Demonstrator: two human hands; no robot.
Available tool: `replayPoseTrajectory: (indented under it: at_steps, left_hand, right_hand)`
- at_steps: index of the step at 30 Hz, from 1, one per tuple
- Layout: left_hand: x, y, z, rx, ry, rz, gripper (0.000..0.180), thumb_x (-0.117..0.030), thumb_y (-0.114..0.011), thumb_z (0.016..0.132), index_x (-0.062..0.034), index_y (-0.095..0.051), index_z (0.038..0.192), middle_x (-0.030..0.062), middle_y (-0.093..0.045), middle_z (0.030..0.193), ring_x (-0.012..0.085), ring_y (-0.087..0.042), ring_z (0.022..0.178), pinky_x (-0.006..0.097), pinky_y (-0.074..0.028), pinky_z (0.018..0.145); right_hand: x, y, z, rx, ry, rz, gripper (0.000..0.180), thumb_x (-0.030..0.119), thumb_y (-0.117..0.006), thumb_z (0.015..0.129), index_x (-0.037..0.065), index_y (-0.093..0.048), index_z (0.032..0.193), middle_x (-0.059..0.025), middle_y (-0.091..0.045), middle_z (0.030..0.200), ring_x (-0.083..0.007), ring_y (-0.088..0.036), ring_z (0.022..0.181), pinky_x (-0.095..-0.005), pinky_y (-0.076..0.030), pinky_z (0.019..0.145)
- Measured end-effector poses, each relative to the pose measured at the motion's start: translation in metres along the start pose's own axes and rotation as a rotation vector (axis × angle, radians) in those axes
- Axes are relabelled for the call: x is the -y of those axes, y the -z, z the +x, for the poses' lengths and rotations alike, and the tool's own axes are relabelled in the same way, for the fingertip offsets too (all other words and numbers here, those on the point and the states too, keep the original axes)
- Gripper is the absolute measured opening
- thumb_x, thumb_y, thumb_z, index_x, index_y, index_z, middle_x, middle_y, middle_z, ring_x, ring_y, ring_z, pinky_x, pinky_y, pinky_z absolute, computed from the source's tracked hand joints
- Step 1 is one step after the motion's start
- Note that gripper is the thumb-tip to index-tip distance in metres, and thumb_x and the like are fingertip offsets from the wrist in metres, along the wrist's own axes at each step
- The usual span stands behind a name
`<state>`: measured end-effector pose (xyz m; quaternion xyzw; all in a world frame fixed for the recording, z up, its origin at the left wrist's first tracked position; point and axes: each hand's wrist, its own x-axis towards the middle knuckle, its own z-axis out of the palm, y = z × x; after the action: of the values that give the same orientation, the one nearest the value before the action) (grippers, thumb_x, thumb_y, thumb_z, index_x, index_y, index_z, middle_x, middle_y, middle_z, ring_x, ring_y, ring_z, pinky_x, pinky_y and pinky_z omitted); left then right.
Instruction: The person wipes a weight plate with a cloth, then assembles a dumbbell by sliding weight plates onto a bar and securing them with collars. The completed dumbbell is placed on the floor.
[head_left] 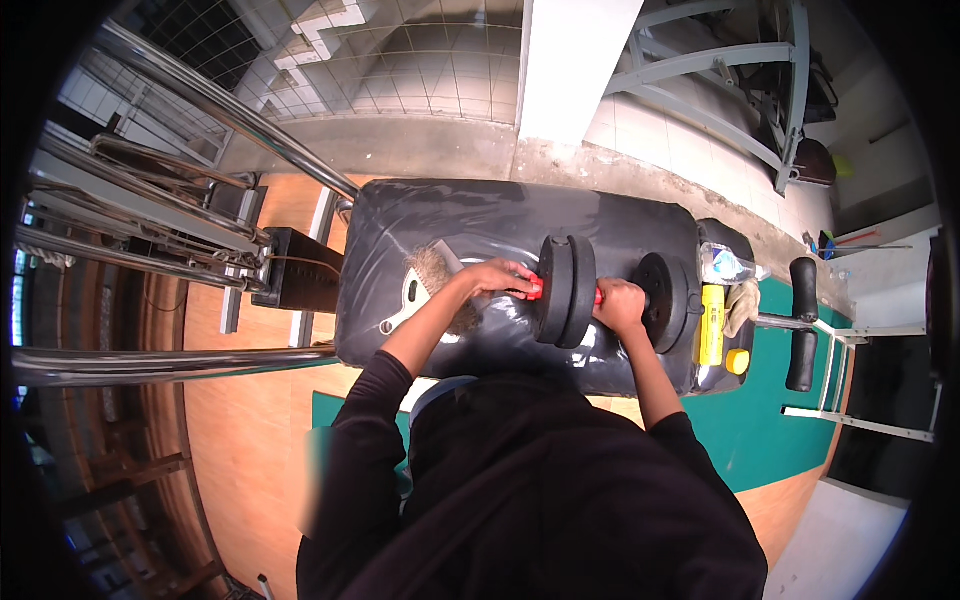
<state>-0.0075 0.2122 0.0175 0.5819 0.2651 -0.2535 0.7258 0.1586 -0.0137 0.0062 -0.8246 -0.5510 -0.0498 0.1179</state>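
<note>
A dumbbell with black round plates point(567, 292) lies across the black padded bench point(630, 212) in front of me. My left hand point(503, 279) is closed with its fingers on the red collar nut point(536, 288) at the dumbbell's left end. Between the two sets of plates, my right hand point(621, 304) wraps round the handle, where a bit of red shows beside the fingers. Left of the dumbbell, partly behind my left forearm, is a brush point(412, 294) with tan bristles and a white handle.
At the bench's right end are a yellow tube-shaped container point(711, 325), a yellow cap point(738, 361), a pale glove point(741, 306) and a clear plastic package point(722, 264). Chrome exercise-machine bars point(200, 368) stand at left. A metal frame with black foam rollers point(803, 330) is at right.
</note>
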Motion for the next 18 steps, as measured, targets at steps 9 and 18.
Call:
replayPoseTrajectory:
  at_steps: [9,18]
  left_hand:
    - [0.020,-0.009,0.010,-0.070,-0.171,-0.067,0.044,-0.012,-0.079,0.070,-0.0003,-0.057,0.107,0.0102,-0.065,0.099,0.0139,-0.061,0.092,0.026,-0.045,0.086]
    - [0.009,-0.001,0.019,0.060,-0.268,0.245,0.043,-0.012,-0.082,0.066,-0.0006,-0.056,0.099,0.0048,-0.065,0.085,0.0091,-0.060,0.076,0.022,-0.046,0.070]
  right_hand:
    - [0.002,-0.003,-0.009,-0.011,0.019,-0.025,0.026,0.028,-0.073,0.053,0.012,-0.058,0.067,-0.0030,-0.060,0.065,-0.0218,-0.062,0.065,-0.0352,-0.048,0.058]
    - [0.002,-0.001,-0.011,0.006,-0.031,0.013,0.020,0.024,-0.069,0.053,0.012,-0.059,0.066,-0.0037,-0.059,0.065,-0.0230,-0.061,0.064,-0.0367,-0.049,0.058]
